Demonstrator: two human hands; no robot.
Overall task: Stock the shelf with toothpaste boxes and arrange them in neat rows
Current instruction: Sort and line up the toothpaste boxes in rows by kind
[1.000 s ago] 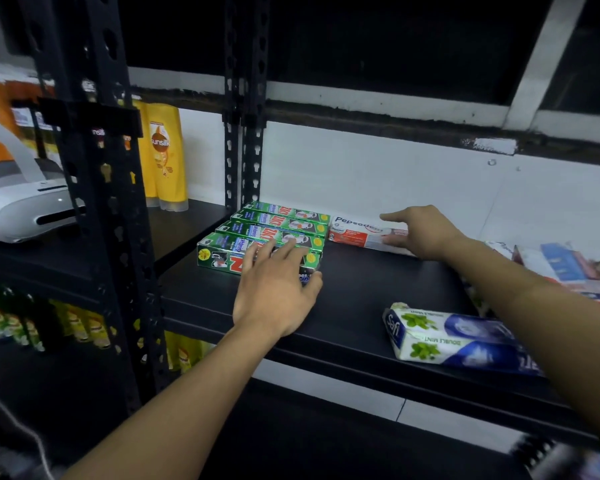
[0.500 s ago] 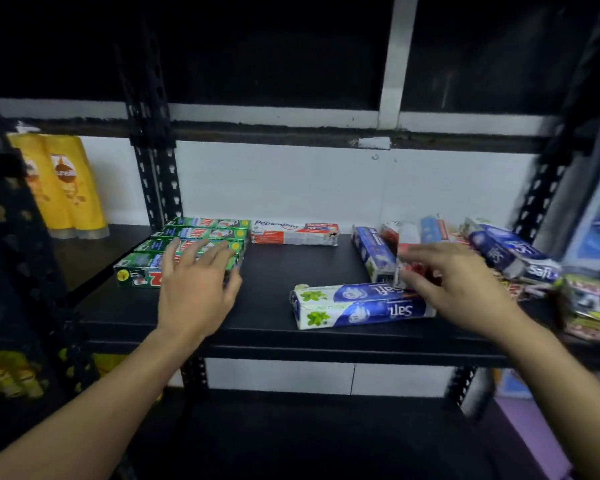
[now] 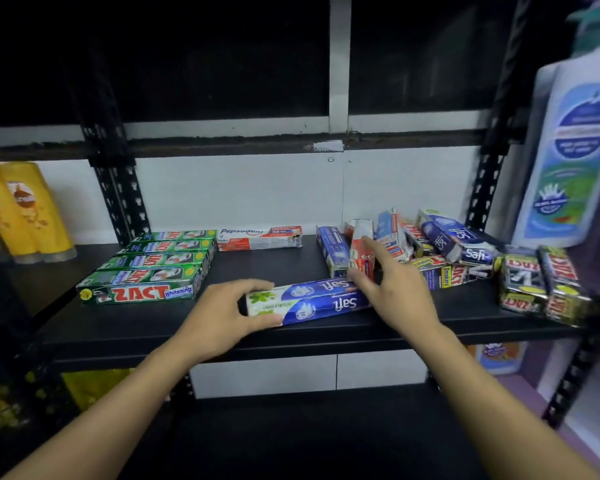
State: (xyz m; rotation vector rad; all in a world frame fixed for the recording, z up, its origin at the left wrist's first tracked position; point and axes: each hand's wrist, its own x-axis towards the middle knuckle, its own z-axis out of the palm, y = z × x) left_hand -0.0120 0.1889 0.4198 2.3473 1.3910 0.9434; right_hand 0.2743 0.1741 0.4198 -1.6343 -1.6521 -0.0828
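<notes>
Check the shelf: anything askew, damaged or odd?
Yes. The boxes at right lie in a jumbled pile, tilted and overlapping, unlike the neat green ZACT boxes at left. The Pepsodent box looks torn at its right end. The Safi box held by the left hand lies slightly askew at the front edge of the shelf.

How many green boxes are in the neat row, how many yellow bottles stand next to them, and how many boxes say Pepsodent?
Green ZACT boxes: 4
Yellow bottles: 2
Box with Pepsodent readable: 1
Total: 7
Not counted: the jumbled pile on the right and the blue Safi box that the left hand grips.
</notes>
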